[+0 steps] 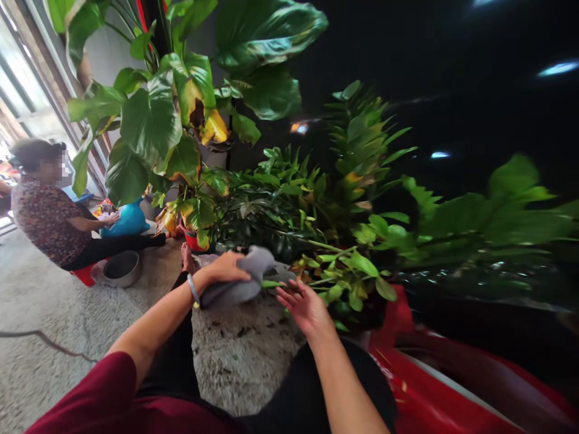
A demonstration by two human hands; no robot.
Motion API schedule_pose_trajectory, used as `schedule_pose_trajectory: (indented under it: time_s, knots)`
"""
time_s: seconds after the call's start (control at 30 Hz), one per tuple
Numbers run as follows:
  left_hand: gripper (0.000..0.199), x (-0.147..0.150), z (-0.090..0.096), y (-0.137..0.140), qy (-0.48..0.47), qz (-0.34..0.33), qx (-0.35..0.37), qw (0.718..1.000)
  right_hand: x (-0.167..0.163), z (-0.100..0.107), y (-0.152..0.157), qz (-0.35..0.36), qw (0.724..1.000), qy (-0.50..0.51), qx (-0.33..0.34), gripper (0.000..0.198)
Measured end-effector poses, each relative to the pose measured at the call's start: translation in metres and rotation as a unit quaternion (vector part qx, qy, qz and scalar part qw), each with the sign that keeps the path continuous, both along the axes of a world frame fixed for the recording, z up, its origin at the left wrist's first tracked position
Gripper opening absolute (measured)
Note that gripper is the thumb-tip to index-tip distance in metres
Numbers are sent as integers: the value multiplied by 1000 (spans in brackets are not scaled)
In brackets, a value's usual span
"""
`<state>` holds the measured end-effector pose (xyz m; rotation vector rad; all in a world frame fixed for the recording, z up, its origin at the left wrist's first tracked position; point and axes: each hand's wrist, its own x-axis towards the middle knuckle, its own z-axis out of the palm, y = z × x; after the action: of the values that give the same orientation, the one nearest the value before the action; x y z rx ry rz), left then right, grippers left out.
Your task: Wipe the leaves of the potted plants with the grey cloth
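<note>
My left hand [228, 268] is closed on a grey cloth [237, 286], which is blurred and hangs in folds beside it. The tip of a green leaf [270, 283] or stem shows at the cloth's right edge; whether the cloth wraps it is hidden. My right hand [310, 307] is palm up, its fingers apart and slightly curled, close under a thin green stem [321, 281]. Whether the fingers touch that stem I cannot tell. The stem runs right into a low leafy plant [357, 271] with some browned leaves.
A tall plant with large leaves [151, 120], some yellowed, stands in a red pot [194, 238]. More foliage [280, 187] lines the dark wall. A red object [434, 380] lies at the right. Another person [49, 211] sits at the left beside a grey basin [122, 269].
</note>
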<state>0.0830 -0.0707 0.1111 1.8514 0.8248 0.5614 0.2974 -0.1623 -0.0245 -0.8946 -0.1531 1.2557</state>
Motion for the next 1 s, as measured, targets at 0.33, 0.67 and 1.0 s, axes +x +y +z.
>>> schedule_pose_trajectory:
  time_s: [0.33, 0.67, 1.0]
  knots:
    - [44, -32, 71, 39, -258, 113, -11, 959, -3, 9, -2, -16, 1000, 3, 18, 12]
    - [41, -75, -12, 3, -89, 55, -147, 984, -3, 5, 4, -6, 999, 5, 41, 10]
    - [36, -47, 21, 46, -263, 239, -121, 927, -9, 16, -1, -11, 998, 4, 70, 22]
